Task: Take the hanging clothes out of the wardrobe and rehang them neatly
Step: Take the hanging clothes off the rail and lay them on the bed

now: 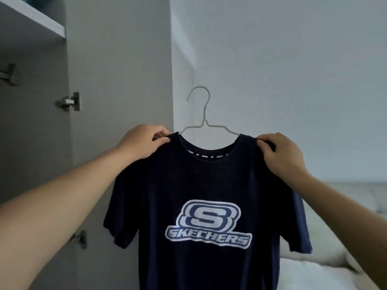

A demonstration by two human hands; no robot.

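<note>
Pinching navy T-shirt point(201, 185) shoulders, both hands

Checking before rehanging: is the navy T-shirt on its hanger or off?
On: the wire hanger runs into the navy T-shirt neck; both hands pinch its shoulders.

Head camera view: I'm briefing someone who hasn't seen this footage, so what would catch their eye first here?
The navy T-shirt with its big white logo fills the centre, held up on a thin wire hanger whose hook is free in the air. The left hand and right hand each pinch a shoulder of the shirt. An open wardrobe door with metal hinges stands at left, and a pale bed lies at lower right.
</note>
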